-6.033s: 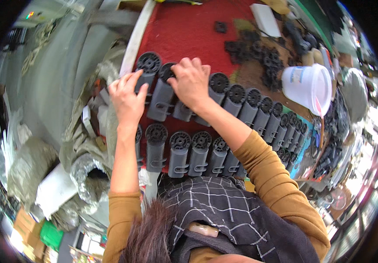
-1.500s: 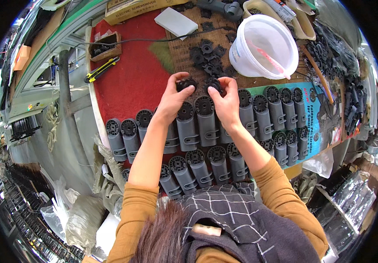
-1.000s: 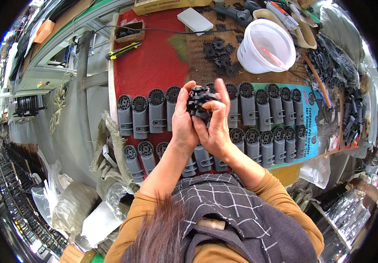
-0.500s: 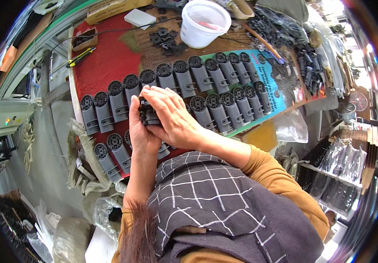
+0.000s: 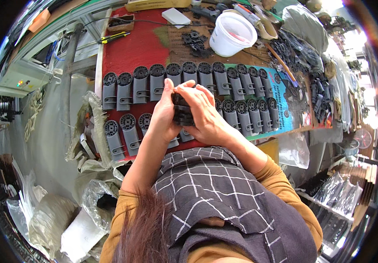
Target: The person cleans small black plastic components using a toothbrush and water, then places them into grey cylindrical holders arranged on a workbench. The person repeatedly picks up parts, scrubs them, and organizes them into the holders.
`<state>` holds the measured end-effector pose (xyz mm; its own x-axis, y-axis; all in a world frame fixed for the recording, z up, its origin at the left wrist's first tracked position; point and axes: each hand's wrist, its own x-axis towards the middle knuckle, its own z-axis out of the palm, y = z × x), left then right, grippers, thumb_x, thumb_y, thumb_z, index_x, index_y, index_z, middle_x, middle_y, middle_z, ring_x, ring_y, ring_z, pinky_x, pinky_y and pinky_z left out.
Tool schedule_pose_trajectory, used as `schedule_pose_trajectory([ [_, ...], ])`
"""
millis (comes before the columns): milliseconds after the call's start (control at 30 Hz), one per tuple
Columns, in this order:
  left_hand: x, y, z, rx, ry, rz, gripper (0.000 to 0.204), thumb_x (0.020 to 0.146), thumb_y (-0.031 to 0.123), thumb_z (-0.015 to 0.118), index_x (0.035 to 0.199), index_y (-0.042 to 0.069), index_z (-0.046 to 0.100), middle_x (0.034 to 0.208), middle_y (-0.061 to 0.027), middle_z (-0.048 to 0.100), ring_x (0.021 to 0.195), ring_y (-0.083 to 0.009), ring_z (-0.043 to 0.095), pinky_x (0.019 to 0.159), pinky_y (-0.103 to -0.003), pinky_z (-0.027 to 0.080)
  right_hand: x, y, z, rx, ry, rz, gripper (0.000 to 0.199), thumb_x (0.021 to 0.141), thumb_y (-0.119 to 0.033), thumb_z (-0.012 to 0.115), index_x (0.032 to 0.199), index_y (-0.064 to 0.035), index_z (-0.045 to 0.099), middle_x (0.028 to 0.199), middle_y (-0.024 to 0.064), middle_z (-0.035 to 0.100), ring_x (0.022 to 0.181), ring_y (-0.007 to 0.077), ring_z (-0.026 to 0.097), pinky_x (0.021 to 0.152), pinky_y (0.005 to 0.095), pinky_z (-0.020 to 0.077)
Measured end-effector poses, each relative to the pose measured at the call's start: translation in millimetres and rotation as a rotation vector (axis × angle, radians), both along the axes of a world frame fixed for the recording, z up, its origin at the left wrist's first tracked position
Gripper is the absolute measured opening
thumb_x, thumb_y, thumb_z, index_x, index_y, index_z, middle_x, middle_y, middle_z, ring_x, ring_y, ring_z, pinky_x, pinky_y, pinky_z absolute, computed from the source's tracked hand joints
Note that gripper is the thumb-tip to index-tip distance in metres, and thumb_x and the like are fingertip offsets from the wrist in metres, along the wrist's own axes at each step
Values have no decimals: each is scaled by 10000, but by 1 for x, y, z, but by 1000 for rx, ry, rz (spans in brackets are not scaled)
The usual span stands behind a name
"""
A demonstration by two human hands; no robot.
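Both my hands are closed round a small stack of black plastic parts (image 5: 182,110), held over the near middle of the table. My left hand (image 5: 164,113) presses on its left side, with the thumb pointing up. My right hand (image 5: 205,113) covers the right side and top, its fingers bent across. The palms hide much of the stack. Beneath and around them, dark grey plastic housings (image 5: 141,87) with round, spoked black ends lie in two rows. Some of the nearer row (image 5: 129,135) is hidden behind my hands and forearms.
A white bucket (image 5: 229,41) stands at the back, beside loose black parts (image 5: 196,43). A white box (image 5: 175,18), a yellow-and-black cutter (image 5: 114,37) and a small cardboard tray (image 5: 121,24) lie farther left. More black parts (image 5: 318,98) are heaped at right.
The view has shifted, so the table and housings appear farther right. My hands stay pressed round the black stack, which now shows several layered edges between them.
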<state>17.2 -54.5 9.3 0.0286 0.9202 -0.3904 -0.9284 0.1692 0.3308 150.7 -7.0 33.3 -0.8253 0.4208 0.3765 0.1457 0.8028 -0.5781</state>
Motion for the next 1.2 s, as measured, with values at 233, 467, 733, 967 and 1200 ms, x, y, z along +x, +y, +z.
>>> schedule_pose_trajectory([
  [233,8,-8,4,-106,183,127,494,1017,495,384,1130,61,591,1080,-83,655,986,-193,640,884,-361,518,-4,1,10,70,-99,-36,858,683,-124,746,1431,-68,332,1336,154,464,1279,342,416,1107,477,261],
  [467,8,-17,15,-147,312,31,531,1000,538,393,1119,57,585,1002,-61,645,924,-136,629,798,-309,534,-3,11,16,-9,76,51,857,628,-86,805,1367,-70,372,1279,145,514,1206,332,477,1094,480,267],
  [733,11,-11,19,-96,305,190,501,987,506,467,1164,55,598,1029,-58,679,916,-152,668,771,-313,551,-1,0,22,369,-253,-110,939,618,-250,812,1423,-37,376,1393,123,448,1302,274,419,1120,495,216],
  [967,10,-9,21,-23,270,231,465,1002,473,459,1074,45,624,972,-43,672,874,-119,654,764,-268,535,-5,-6,20,410,-228,-243,844,719,-259,709,1444,-2,362,1510,147,343,1391,264,329,1152,485,138],
  [1200,14,-5,9,30,397,236,457,1011,489,420,1092,69,582,1046,-48,641,972,-142,629,834,-288,522,-7,-13,17,480,-336,-259,689,811,-141,508,1456,26,333,1533,180,305,1428,285,277,1160,497,92],
])
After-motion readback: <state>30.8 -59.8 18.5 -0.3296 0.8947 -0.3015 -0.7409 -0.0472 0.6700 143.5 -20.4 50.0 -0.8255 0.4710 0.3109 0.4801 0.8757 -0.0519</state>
